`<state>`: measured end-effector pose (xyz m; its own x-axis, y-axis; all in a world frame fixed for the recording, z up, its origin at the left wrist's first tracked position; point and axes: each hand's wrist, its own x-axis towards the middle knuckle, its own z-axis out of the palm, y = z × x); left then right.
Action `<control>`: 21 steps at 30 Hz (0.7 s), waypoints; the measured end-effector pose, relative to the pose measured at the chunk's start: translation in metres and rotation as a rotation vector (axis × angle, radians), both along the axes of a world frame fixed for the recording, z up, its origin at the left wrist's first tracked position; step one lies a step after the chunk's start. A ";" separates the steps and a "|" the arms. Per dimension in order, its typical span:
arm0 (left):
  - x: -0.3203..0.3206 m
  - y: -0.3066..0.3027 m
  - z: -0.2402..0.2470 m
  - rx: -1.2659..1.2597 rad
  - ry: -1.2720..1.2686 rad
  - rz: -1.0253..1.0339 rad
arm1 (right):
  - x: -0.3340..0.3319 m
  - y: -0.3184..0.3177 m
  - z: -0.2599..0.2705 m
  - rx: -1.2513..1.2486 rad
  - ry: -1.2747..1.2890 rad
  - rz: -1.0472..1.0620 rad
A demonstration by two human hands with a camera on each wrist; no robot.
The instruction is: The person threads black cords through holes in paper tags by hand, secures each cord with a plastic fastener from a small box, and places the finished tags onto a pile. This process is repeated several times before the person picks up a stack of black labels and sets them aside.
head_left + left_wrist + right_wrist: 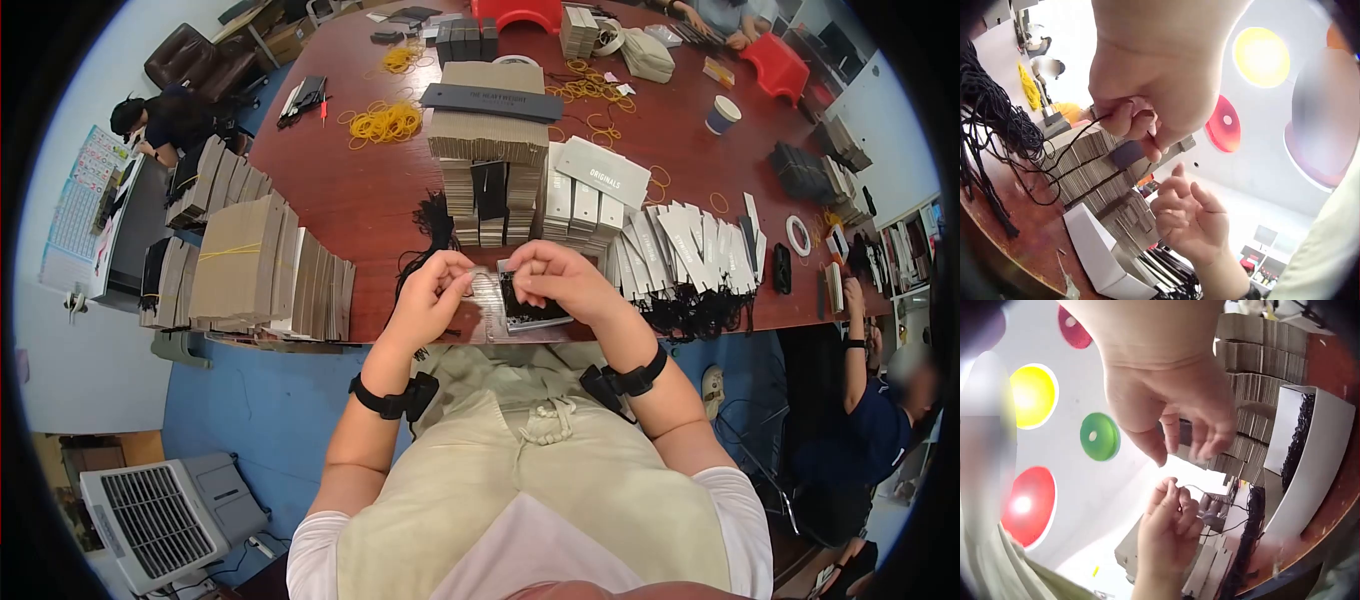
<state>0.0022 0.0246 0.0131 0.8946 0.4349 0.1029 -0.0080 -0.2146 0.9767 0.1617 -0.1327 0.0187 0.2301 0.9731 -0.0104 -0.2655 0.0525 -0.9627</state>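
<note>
My left hand (435,297) pinches a thin black cord (1079,142) between thumb and fingertips, over the table's front edge. The cord's loop trails toward a tangled bundle of black cords (991,103) on the table. Facing it, my right hand (568,283) hovers with loosely bent fingers. In the right wrist view, nothing shows between the right hand's fingers (1171,434). Below the hands lies a white open box (1322,447) with black strings (1297,444) inside. Beside the box, a clear ribbed plastic strip (489,303) lies on the table.
Stacked brown cards (485,140) stand just ahead, a dark printed tag (490,101) on top. White tags (690,250) with black cords spread at right. More card stacks (240,255) stand left. Yellow rubber bands (385,123) and a paper cup (723,115) are farther back.
</note>
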 end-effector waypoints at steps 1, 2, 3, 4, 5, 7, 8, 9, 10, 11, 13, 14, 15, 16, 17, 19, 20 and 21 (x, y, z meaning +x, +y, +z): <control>-0.002 0.000 0.004 0.021 0.051 -0.028 | 0.001 -0.001 0.000 0.002 0.085 0.004; -0.001 -0.003 0.006 0.072 0.025 -0.062 | -0.001 0.001 0.000 0.108 -0.309 -0.119; 0.003 -0.008 0.007 0.123 -0.001 -0.098 | -0.006 0.007 0.000 0.211 -0.703 -0.243; 0.006 -0.013 0.009 0.174 -0.028 -0.135 | -0.009 0.008 0.001 0.254 -0.914 -0.289; 0.009 -0.015 0.012 0.220 -0.039 -0.168 | -0.013 0.009 0.001 0.295 -1.122 -0.356; 0.011 -0.017 0.017 0.092 0.003 -0.123 | -0.015 -0.001 0.008 0.016 -0.934 -0.168; 0.012 -0.019 0.017 0.027 0.025 -0.101 | -0.013 -0.006 0.010 -0.120 -0.833 -0.076; 0.013 -0.015 0.009 -0.081 -0.004 -0.106 | -0.013 -0.008 0.004 -0.050 -0.732 -0.101; 0.011 -0.010 0.004 -0.118 -0.006 -0.132 | -0.009 -0.013 0.003 -0.039 -0.454 -0.063; 0.008 -0.005 0.000 -0.154 -0.009 -0.158 | -0.005 -0.018 0.004 -0.026 -0.177 -0.025; 0.000 0.005 0.006 -0.304 0.008 -0.211 | 0.010 -0.029 -0.005 0.123 0.144 0.004; -0.007 0.013 -0.001 -0.476 -0.103 -0.288 | 0.019 -0.036 -0.012 0.202 0.319 0.001; -0.012 0.023 -0.016 -0.648 -0.215 -0.364 | 0.025 -0.040 -0.019 0.329 0.449 -0.002; -0.015 0.029 -0.023 -0.820 -0.328 -0.440 | 0.028 -0.043 -0.025 0.456 0.578 -0.005; -0.017 0.033 -0.031 -0.871 -0.426 -0.520 | 0.032 -0.045 -0.029 0.498 0.667 -0.007; -0.015 0.030 -0.019 -0.988 -0.537 -0.592 | 0.036 -0.044 -0.031 0.579 0.846 -0.012; -0.015 0.029 -0.015 -1.046 -0.596 -0.625 | 0.036 -0.047 -0.030 0.537 0.857 -0.068; -0.016 0.032 -0.017 -1.103 -0.606 -0.660 | 0.035 -0.049 -0.022 0.495 0.865 -0.123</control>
